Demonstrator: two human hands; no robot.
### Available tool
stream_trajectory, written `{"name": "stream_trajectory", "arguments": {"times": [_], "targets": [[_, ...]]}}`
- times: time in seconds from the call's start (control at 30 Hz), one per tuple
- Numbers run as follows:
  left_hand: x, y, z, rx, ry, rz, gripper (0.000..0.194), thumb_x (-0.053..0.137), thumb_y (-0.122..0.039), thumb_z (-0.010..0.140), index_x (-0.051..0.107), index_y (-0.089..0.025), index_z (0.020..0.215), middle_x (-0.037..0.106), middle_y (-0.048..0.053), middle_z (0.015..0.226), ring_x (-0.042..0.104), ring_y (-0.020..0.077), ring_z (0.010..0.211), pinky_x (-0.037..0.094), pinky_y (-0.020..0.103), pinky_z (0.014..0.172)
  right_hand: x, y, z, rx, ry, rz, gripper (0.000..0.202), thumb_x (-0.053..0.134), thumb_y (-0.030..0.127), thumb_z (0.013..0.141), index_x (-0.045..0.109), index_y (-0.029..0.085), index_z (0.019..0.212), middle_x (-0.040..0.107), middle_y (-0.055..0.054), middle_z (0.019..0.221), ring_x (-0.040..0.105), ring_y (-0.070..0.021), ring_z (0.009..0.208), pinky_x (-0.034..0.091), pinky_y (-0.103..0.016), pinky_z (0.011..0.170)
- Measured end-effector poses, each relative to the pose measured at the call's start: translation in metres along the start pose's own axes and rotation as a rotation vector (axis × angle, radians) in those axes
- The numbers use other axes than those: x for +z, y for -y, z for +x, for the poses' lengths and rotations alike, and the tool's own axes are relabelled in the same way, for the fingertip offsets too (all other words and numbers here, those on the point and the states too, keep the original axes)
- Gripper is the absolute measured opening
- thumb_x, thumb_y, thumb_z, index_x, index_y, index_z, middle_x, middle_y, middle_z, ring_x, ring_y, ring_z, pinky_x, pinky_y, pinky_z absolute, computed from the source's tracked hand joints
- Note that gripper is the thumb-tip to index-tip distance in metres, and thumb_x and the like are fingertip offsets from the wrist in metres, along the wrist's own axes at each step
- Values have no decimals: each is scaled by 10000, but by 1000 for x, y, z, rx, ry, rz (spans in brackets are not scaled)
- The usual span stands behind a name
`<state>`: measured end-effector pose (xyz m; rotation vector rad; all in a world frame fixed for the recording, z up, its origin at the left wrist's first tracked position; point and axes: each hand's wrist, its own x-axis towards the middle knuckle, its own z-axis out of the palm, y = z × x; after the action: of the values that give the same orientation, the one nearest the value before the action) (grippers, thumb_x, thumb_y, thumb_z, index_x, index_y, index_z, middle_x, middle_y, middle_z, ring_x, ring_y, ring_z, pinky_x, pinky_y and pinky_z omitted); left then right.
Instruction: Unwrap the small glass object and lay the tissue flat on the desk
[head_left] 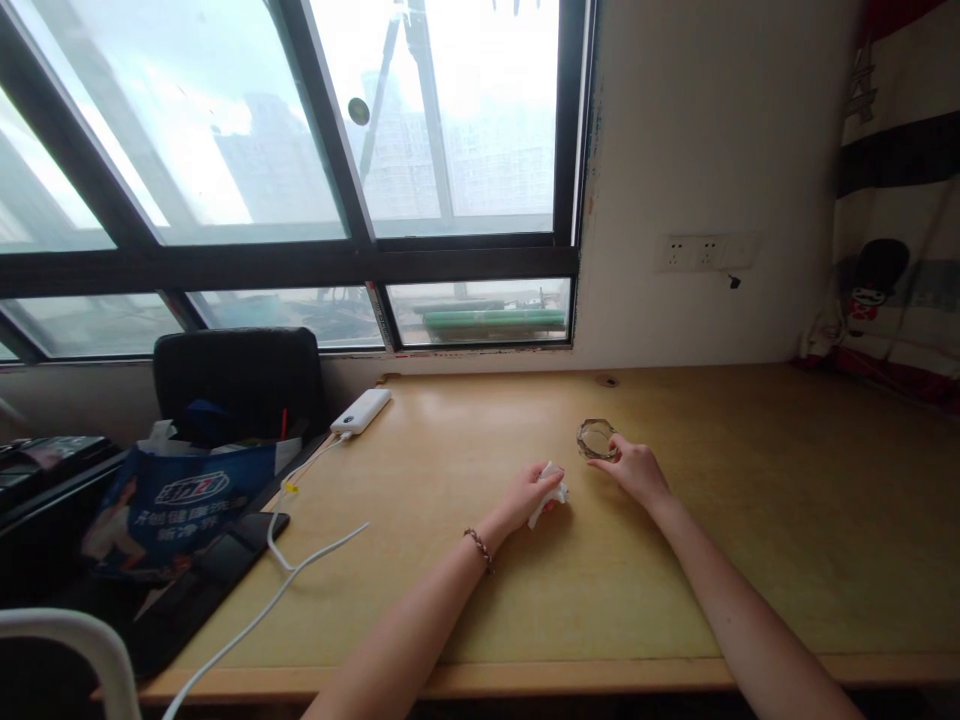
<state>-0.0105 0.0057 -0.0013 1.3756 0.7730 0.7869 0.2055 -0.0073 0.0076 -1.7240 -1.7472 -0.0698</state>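
A crumpled white tissue (551, 490) is held in my left hand (527, 492), whose fingers are closed around it just above the table. My right hand (634, 468) grips the near right side of a clear, brownish glass ashtray (592, 440) with thumb and fingers. Faceted sides show on the ashtray, and it appears tipped toward me; whether it touches the table cannot be made out. A short gap separates the tissue from the ashtray.
The wooden table (465, 590) spans the view. At its left edge lie a white power bank (361, 411) and a white cable (300, 568). Beyond that stand a black chair (238, 368) and a blue bag (176, 510). Wall sockets (705, 253) and a curtain (896, 210) are behind.
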Motion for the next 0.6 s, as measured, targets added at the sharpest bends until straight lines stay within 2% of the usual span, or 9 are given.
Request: {"name": "stream_trajectory", "arguments": {"times": [0.13, 0.27, 0.37, 0.47, 0.6], "targets": [[-1, 5, 2, 17, -11, 32, 356, 529, -448, 706, 557, -115, 828, 559, -1, 583, 422, 49, 370, 307, 161, 354, -12, -58, 20, 92, -44, -135, 438, 560, 628, 584, 531, 207, 700, 578, -31, 531, 545, -188, 498, 319, -245, 475], [-2, 10, 6, 30, -34, 60, 316, 509, -416, 718, 556, -117, 807, 537, -9, 553, 406, 48, 361, 295, 158, 348, -30, -123, 44, 169, 5, -209, 447, 561, 641, 547, 523, 205, 639, 561, -29, 508, 531, -182, 489, 298, -240, 454], [-1, 10, 6, 37, -39, 91, 292, 487, -394, 733, 553, -117, 795, 525, -12, 541, 403, 50, 363, 288, 156, 345, -42, -164, 58, 211, 51, -239, 443, 573, 631, 526, 513, 200, 606, 553, -26, 504, 524, -177, 490, 301, -239, 455], [1, 8, 5, 58, -54, 147, 264, 479, -374, 737, 547, -119, 747, 502, -21, 509, 399, 51, 362, 278, 155, 345, -50, -191, 65, 215, 117, -242, 434, 593, 612, 505, 503, 198, 599, 552, -18, 507, 524, -174, 484, 310, -240, 460], [4, 5, 2, 69, -74, 210, 243, 476, -354, 734, 544, -121, 721, 491, -30, 493, 397, 51, 356, 278, 158, 348, -53, -207, 65, 288, 171, -176, 452, 591, 620, 503, 501, 194, 621, 547, -1, 486, 521, -162, 428, 333, -244, 464]]}}
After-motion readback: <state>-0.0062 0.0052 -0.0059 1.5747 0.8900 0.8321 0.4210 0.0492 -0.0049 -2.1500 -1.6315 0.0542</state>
